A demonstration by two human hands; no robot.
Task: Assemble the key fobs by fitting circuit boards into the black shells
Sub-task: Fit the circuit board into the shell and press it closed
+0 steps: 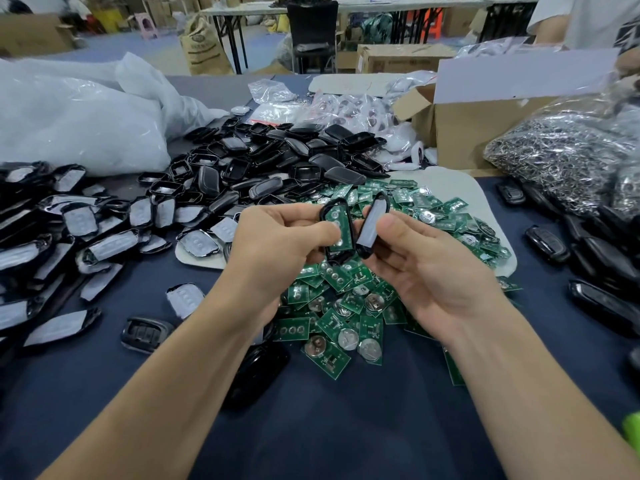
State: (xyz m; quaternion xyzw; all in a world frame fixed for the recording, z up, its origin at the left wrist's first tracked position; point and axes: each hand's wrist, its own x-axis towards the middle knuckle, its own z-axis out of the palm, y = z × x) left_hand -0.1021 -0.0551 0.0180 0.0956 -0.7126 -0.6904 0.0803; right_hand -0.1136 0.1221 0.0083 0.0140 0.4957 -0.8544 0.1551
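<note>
Folding tables (346,10), cartons, blue floor (145,46)

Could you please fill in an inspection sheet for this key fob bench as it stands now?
Surface: dark blue table, crowded.
Job's things: green circuit boards heaped centre; black shells piled behind.
Clutter: plastic bags, cardboard box, bag of metal rings.
Grips: left hand holds shell with board; right hand holds second shell half.
Cables: nothing seen.
Surroundings: warehouse, tables, cartons.
</note>
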